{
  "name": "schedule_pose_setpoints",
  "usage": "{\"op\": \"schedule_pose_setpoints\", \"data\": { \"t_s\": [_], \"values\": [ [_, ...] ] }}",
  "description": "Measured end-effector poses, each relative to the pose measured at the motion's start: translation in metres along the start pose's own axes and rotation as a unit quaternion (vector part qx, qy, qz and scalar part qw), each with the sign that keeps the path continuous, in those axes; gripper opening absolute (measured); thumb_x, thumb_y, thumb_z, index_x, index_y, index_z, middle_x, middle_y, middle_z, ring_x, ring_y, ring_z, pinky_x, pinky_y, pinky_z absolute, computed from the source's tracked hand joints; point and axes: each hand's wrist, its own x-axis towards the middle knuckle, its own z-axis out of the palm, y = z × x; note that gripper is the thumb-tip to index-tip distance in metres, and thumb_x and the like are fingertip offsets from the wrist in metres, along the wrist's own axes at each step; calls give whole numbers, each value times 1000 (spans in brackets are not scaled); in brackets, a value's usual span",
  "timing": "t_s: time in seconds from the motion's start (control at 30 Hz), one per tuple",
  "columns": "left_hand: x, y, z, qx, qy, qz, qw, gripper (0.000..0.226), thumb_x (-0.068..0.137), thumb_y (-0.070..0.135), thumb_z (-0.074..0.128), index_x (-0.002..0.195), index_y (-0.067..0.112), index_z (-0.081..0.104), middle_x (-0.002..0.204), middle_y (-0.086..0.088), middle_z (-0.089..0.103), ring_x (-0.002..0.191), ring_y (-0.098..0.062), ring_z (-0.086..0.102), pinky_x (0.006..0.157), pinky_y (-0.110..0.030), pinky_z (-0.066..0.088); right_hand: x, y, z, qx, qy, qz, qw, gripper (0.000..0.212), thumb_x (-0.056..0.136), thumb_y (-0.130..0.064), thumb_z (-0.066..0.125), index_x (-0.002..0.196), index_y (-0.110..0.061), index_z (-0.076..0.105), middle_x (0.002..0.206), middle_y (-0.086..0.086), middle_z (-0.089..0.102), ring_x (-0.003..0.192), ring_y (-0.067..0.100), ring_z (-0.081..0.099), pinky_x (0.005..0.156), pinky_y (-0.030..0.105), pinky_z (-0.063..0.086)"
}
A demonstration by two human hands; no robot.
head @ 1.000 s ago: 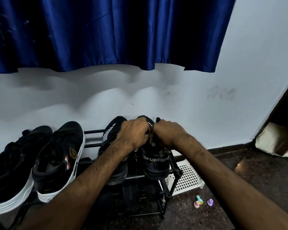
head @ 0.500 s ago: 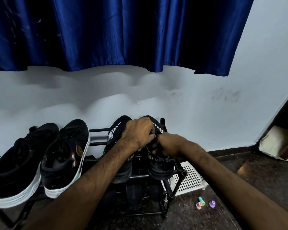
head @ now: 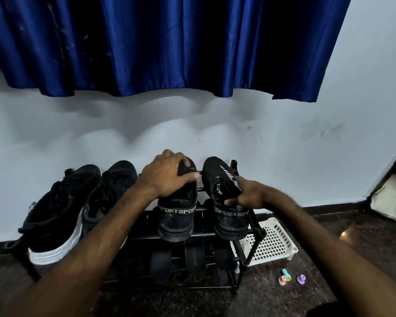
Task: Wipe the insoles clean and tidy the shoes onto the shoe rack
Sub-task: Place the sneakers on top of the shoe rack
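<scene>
Left grip [head: 167,177] leftward (atop left shoe [head: 176,217])

Wall: pale bluish-white wall [head: 272,133] across the middle of the frame, faint dark scuffs at right.
Curtain: dark blue curtain [head: 169,42] along the top, its wavy hem shadowed on the wall.
Floor: dark speckled floor [head: 329,271], lower right, with a dull glint.
Skirting: dark strip [head: 329,205] at the wall's foot.
Basket: white perforated basket [head: 275,244], lower right.
</scene>
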Motion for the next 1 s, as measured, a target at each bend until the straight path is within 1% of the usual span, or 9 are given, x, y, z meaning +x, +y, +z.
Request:
{"op": "schedule_pose_setpoints", "data": {
  "t_s": [0.1,0.17,0.27,0.37,0.47,0.53,0.63,0.77,1.0],
  "values": [
    [-22,-17,-3,35,-86,34,995,45,77,69,64,103,34,56,108,7,52,101,-14,51,85,-34,44,4,-2,6,0,36,11,999,51,79,-8,68,127,-14,53,105,10,67,93,25,64,75,29,51],
    [-31,-18,-5,53,-96,65,992,48,72,75,63,100,35,60,104,13,55,96,-8,52,84,-32,45,2,-5,6,-28,62,7,998,43,79,-3,57,121,-10,59,112,13,67,99,28,63,77,28,50],
    [-39,-17,-8,92,-126,84,984,55,67,81,63,102,38,66,101,18,62,95,-3,57,84,-31,49,2,-9,10,-27,74,1,997,43,78,-1,53,119,-10,63,115,12,67,102,28,63,80,28,52],
    [-44,-16,-5,151,-167,78,971,46,74,65,70,105,32,65,101,11,68,99,-14,63,81,-32,49,2,-19,14,-19,76,-12,997,44,78,1,54,120,-8,65,117,11,67,107,28,63,84,30,53],
    [-46,-13,1,174,-158,66,970,35,82,49,71,109,28,65,107,3,69,106,-21,62,83,-33,47,4,-29,23,-15,70,-26,997,37,78,-2,56,112,-9,67,108,11,70,98,27,65,76,27,52],
    [-47,-13,1,179,-144,59,971,33,85,43,70,115,28,65,112,1,69,110,-23,61,86,-34,47,5,-34,29,-3,67,-37,997,36,75,-3,61,110,-10,68,107,10,70,95,26,66,80,33,57],
    [-47,-18,-1,160,-148,46,975,27,88,33,70,113,24,67,112,-3,68,109,-25,62,85,-34,47,7,-43,32,16,73,-62,995,48,75,1,62,121,-13,67,115,9,69,105,25,65,89,33,55],
    [-49,-27,0,113,-163,32,980,22,87,25,71,107,17,68,105,-6,70,104,-28,64,86,-35,50,10,-50,36,4,73,-68,995,45,76,-2,61,119,-14,68,115,10,69,105,26,64,89,32,54],
    [-51,-41,1,95,-159,21,983,27,86,21,72,113,19,67,112,-4,68,108,-25,62,92,-35,50,12,-53,39,-10,61,-50,997,46,77,-4,63,121,-15,65,117,9,68,103,25,65,86,30,55]
  ]
}}
